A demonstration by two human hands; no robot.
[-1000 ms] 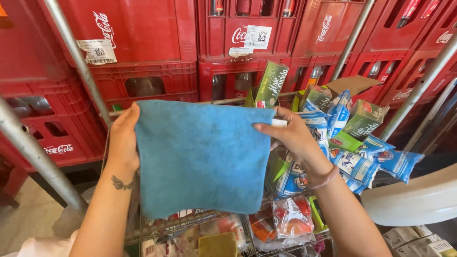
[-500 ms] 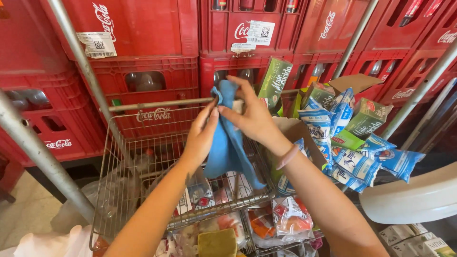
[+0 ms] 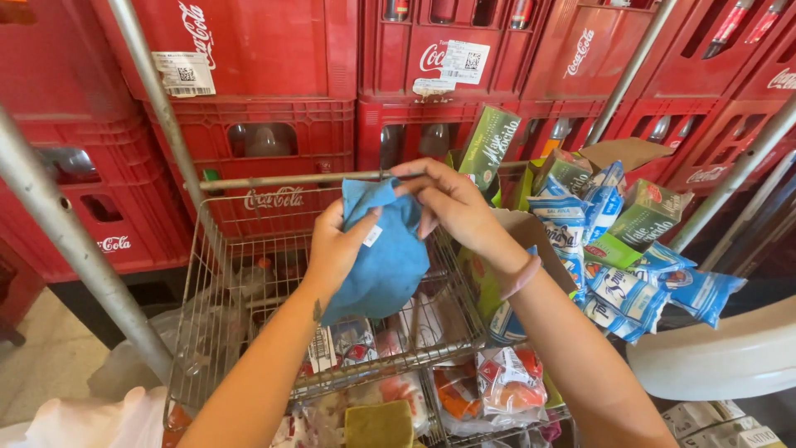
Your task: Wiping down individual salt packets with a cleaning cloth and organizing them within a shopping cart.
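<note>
Two sets of fingers are closed on one blue cloth point(image 3: 383, 257), which is folded over into a thick wad above the wire basket point(image 3: 249, 332). On the left hand point(image 3: 336, 245) the fingers point(image 3: 358, 235) wrap the cloth's left side, thumb pressed near a small white tag on the fabric. On the right hand point(image 3: 444, 199) the fingers point(image 3: 414, 170) pinch the cloth's top edge narrowly, curled down over it. The cloth hangs free of the basket, held just in front of the basket's metal top rail point(image 3: 290, 180). Right of the basket stand green cartons point(image 3: 489, 145) and blue-and-white packets point(image 3: 630, 290), crowded together. Below the basket's front edge lie sealed packets with red and orange contents point(image 3: 506, 386) and a yellow-green sponge point(image 3: 380, 423). Behind the basket rise stacked red bottle crates point(image 3: 274, 50), with slanting grey metal poles point(image 3: 157, 108) crossing in front of them.
</note>
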